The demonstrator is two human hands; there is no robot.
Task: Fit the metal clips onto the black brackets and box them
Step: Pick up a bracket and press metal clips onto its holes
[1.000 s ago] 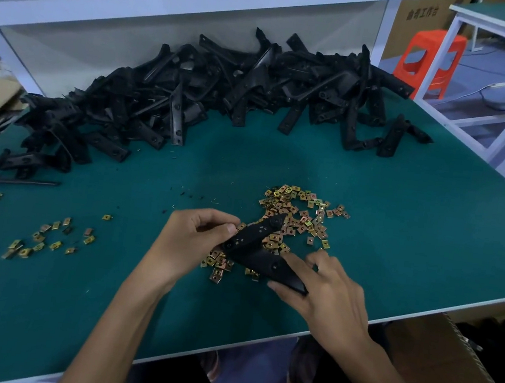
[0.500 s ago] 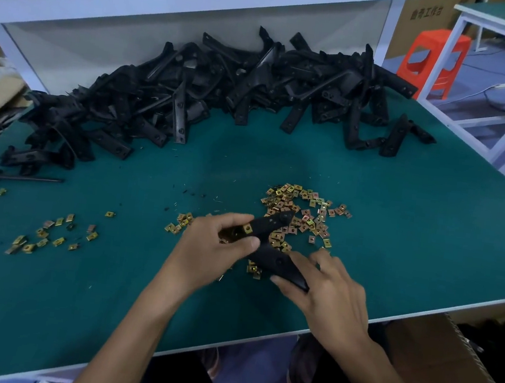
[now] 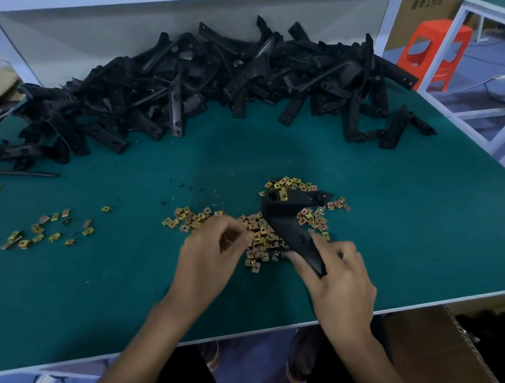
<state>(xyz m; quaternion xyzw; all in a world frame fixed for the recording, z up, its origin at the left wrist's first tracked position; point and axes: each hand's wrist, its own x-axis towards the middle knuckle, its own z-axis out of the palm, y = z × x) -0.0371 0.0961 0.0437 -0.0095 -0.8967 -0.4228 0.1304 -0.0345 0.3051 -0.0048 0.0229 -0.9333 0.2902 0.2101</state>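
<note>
My right hand (image 3: 342,277) grips the near end of a black bracket (image 3: 286,217), which lies over a heap of gold metal clips (image 3: 260,236) on the green table (image 3: 415,216). One clip (image 3: 282,195) sits on the bracket's far left end. My left hand (image 3: 209,255) hovers at the left side of the clip heap with its fingers curled and blurred. Whether it holds a clip is hidden. A big pile of black brackets (image 3: 193,90) fills the back of the table.
A small scatter of clips (image 3: 42,230) lies at the left, with a thin black rod (image 3: 20,172) behind it. An open cardboard box (image 3: 446,355) stands below the table's near right edge. An orange stool (image 3: 434,51) and white frames are at the far right.
My left hand has let go of the bracket's far end and dropped back to the clips. The bracket now points away from me with a clip on its far end. More clips lie spread leftwards.
</note>
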